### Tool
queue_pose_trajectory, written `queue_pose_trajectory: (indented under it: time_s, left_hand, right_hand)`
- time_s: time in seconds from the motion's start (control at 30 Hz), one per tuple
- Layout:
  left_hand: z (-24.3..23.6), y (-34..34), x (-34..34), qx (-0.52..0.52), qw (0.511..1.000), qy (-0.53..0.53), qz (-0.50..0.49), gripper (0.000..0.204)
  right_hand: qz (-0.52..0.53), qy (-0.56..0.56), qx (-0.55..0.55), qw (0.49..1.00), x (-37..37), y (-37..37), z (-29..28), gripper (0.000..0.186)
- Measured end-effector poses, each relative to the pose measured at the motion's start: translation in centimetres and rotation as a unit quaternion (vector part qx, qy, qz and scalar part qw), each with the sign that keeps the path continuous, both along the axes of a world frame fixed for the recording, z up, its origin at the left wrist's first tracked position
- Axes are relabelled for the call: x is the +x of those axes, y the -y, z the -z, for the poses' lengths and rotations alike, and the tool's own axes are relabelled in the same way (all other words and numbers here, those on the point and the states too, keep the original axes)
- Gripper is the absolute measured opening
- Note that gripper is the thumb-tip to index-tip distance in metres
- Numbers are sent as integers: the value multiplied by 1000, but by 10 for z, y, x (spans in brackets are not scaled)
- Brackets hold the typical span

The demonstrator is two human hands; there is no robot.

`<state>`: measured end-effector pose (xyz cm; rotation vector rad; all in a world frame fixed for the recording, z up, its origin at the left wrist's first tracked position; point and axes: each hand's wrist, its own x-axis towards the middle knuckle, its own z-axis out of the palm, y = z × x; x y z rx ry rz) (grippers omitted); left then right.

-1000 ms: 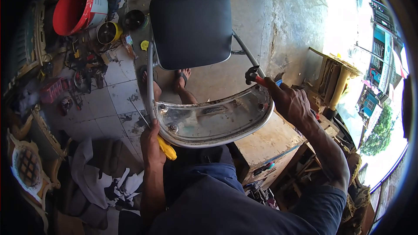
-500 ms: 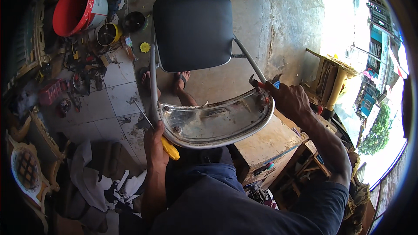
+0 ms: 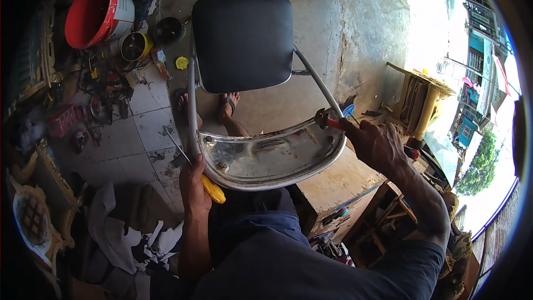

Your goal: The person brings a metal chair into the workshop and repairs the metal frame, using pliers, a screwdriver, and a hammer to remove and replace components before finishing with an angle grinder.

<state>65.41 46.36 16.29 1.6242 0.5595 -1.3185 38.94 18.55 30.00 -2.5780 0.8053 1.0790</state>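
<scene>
A metal chair stands before me, with a black padded seat [image 3: 242, 43] and a bare, rust-edged backrest pan [image 3: 266, 158] nearest my body. My left hand [image 3: 194, 189] is closed around a screwdriver [image 3: 213, 189] with a yellow handle; its thin shaft points up and left, beside the tubular chair frame [image 3: 192, 100]. My right hand [image 3: 379, 143] is closed on red-handled pincers [image 3: 335, 124]. Their dark head lies over the upper right corner of the pan; I cannot tell whether the jaws grip anything. Rusty bolts [image 3: 222, 166] show in the pan's left corner.
A wooden box [image 3: 333, 183] stands under the backrest's right side. To the left are a red-and-white bucket [image 3: 114, 19], a yellow pot [image 3: 136, 46] and scattered tools on tiles [image 3: 127, 139]. Fabric scraps [image 3: 114, 228] lie lower left; a carved frame [image 3: 36, 216] stands beside them.
The pincers' head has come down and turned, from above the frame onto the pan's upper right corner. My left hand keeps its hold, and the whole view has shifted slightly.
</scene>
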Motion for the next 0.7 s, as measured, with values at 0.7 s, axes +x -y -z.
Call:
queue_pose_trajectory:
  time_s: [0.7]
  left_hand:
    - [-72, 56, 38, -2, 945, 227, 235, 29]
  right_hand:
    - [811, 159, -226, 515, -227, -224, 57, 31]
